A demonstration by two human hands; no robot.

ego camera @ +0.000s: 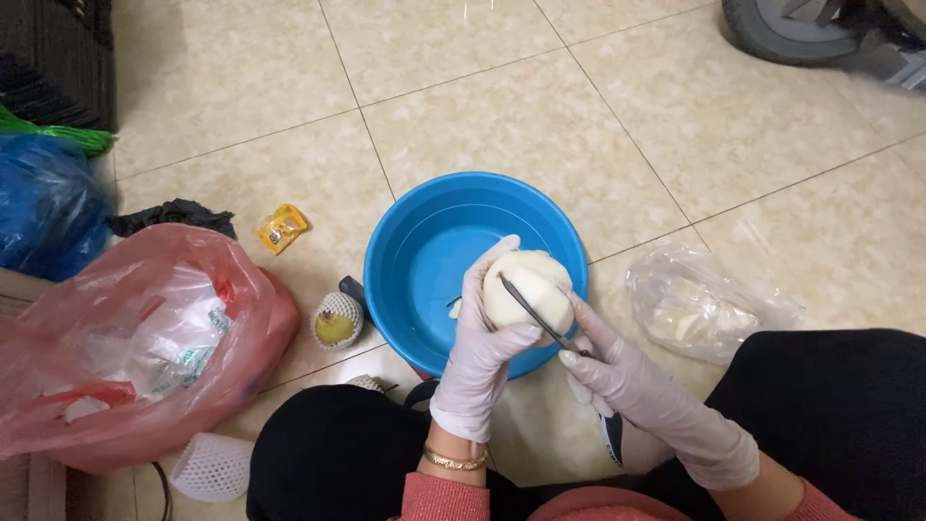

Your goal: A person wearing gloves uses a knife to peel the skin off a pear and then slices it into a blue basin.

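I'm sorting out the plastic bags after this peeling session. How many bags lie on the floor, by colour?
Red bag: 1
Blue bag: 1
Clear bag: 1
Total: 3

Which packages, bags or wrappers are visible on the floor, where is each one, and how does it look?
Small packet: left of the blue basin, square, yellow-orange.
Red plastic bag: lower left, translucent, bulging with white wrappers.
Blue plastic bag: far left edge, crumpled.
Clear plastic bag: right of the basin, crumpled, pale pieces inside.
White foam net sleeve: bottom left, rounded.
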